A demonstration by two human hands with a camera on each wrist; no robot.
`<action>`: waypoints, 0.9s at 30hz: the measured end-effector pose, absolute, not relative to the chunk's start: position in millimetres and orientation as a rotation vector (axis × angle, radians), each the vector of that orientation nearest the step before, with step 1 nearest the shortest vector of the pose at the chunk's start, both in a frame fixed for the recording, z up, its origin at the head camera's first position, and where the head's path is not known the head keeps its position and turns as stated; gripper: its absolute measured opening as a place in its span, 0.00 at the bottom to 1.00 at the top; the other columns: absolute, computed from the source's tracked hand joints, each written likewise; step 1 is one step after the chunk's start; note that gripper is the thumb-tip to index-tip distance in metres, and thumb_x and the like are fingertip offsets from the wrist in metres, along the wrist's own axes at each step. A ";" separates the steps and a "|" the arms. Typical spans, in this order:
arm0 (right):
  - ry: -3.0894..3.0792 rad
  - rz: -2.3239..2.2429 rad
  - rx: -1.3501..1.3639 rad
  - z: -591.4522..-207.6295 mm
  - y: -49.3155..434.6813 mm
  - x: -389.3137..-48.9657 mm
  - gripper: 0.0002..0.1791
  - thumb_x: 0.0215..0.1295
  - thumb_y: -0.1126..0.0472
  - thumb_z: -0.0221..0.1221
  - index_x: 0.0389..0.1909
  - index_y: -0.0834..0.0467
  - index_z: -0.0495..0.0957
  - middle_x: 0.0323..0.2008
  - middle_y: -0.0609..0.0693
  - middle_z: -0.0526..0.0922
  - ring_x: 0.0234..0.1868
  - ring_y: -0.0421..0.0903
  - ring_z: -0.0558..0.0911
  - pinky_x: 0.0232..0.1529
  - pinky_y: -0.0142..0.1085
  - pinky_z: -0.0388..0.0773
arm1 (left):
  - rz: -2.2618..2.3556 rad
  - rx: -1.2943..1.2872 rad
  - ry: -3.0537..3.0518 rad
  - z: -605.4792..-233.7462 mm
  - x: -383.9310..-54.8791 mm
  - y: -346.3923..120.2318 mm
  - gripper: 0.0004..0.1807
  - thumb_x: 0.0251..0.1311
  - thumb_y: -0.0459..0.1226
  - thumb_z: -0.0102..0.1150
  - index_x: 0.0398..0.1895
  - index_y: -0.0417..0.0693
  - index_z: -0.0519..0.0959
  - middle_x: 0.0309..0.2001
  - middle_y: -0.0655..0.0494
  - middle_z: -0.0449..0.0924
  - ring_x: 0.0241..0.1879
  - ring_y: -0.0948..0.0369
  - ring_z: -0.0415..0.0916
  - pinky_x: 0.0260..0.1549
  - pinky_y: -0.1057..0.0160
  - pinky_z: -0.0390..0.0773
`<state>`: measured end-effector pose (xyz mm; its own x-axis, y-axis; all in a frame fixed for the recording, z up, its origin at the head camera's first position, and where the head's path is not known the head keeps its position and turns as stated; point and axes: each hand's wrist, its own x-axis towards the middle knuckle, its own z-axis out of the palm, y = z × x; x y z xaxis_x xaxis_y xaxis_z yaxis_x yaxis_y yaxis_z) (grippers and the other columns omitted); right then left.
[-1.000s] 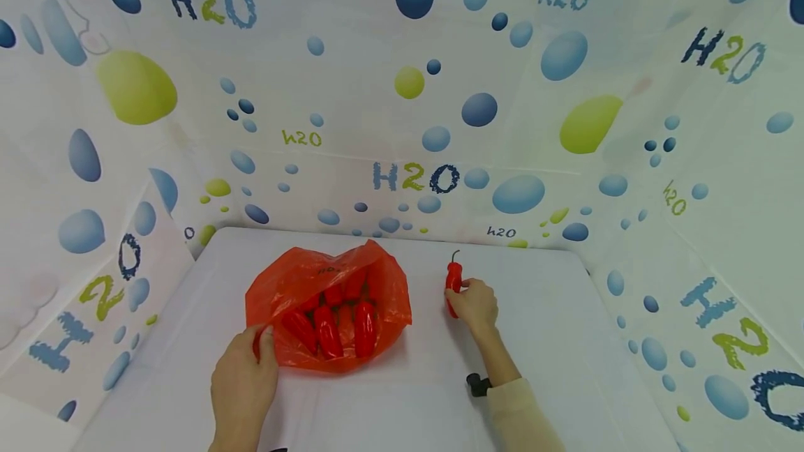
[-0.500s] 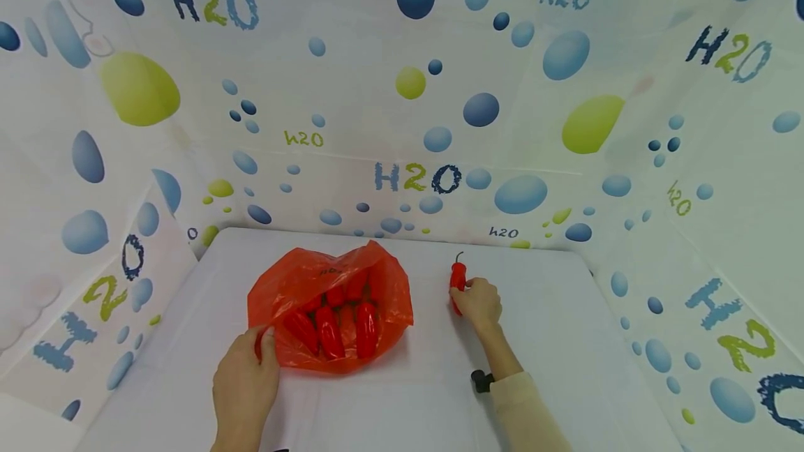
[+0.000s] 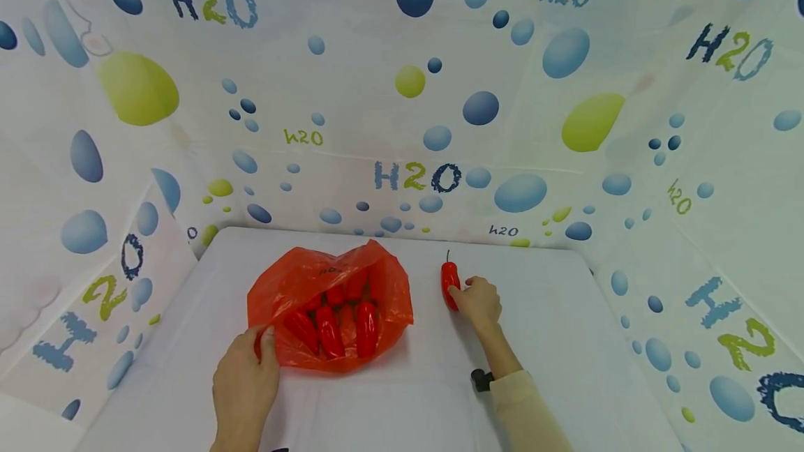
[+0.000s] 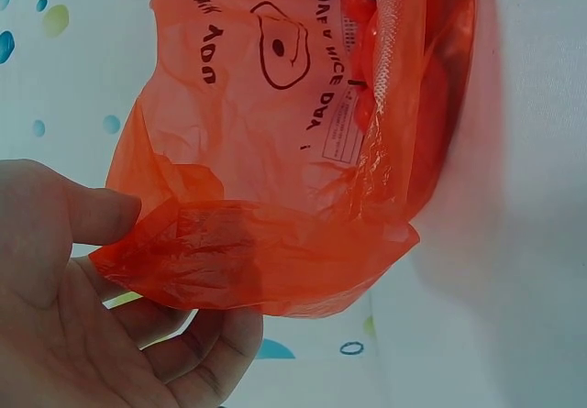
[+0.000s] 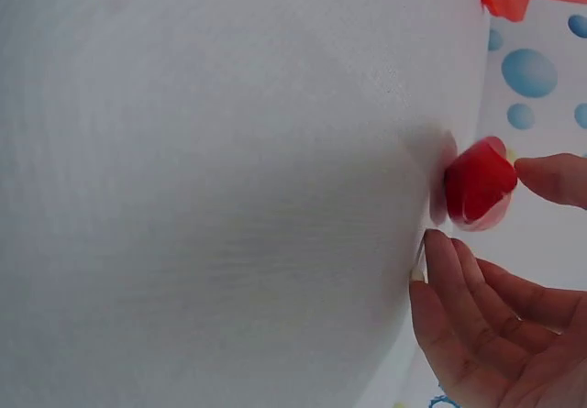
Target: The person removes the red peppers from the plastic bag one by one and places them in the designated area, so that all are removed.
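An orange-red plastic bag [image 3: 392,284] lies on its side with its mouth facing me. Inside it are several glossy red peppers [image 3: 329,332]. At the bag's near left edge, my left hand [image 3: 246,383] holds the rim; the left wrist view has the thumb on one side of the film and the fingers on the other. Another red pepper [image 3: 449,281], its thin stem pointing away, lies on the table right of the bag. Beside it is my right hand [image 3: 479,304]. In the right wrist view the thumb tip is right at the pepper, while the nearly straight fingers stand apart from it.
The white table [image 3: 377,413] ends at the back against a curtain [image 3: 352,89] printed with blue and green drops, which also hangs on both sides. A small black device [image 3: 481,380] sits on my right wrist, by the beige sleeve [image 3: 527,410].
The single pepper, earlier between my right thumb and fingers, has shifted slightly left, and the fingers have come away from it. The bag and my left hand stay as they were.
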<state>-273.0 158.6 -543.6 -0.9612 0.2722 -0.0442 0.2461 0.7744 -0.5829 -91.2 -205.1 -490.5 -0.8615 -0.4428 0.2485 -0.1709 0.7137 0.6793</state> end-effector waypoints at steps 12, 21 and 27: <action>-2.858 0.989 -0.376 -537.2 153.6 -269.1 0.27 0.66 0.49 0.67 0.56 0.67 0.82 0.47 0.60 0.87 0.41 0.56 0.86 0.39 0.51 0.85 | -0.940 0.479 -2.530 -490.8 -92.4 -206.3 0.19 0.78 0.41 0.50 0.54 0.33 0.82 0.51 0.32 0.83 0.52 0.30 0.79 0.47 0.29 0.75; -2.667 1.063 -0.234 -508.2 138.4 -256.9 0.26 0.66 0.48 0.68 0.56 0.63 0.83 0.48 0.60 0.86 0.48 0.58 0.83 0.45 0.54 0.84 | -0.947 0.481 -2.531 -490.0 -92.6 -205.2 0.19 0.79 0.41 0.50 0.54 0.34 0.82 0.51 0.32 0.83 0.52 0.31 0.79 0.48 0.29 0.75; -2.568 1.148 -0.143 -489.3 129.2 -245.4 0.24 0.67 0.48 0.68 0.57 0.60 0.84 0.50 0.58 0.86 0.50 0.56 0.83 0.51 0.55 0.82 | -0.947 0.495 -2.548 -489.8 -92.3 -204.9 0.20 0.79 0.41 0.49 0.56 0.34 0.82 0.52 0.32 0.83 0.53 0.31 0.79 0.49 0.29 0.75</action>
<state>-245.4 129.2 -489.3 -0.9426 0.2200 0.2511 -0.0403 0.6717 -0.7397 -92.3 -204.9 -489.8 -0.8671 -0.4455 0.2227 -0.1919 0.7114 0.6760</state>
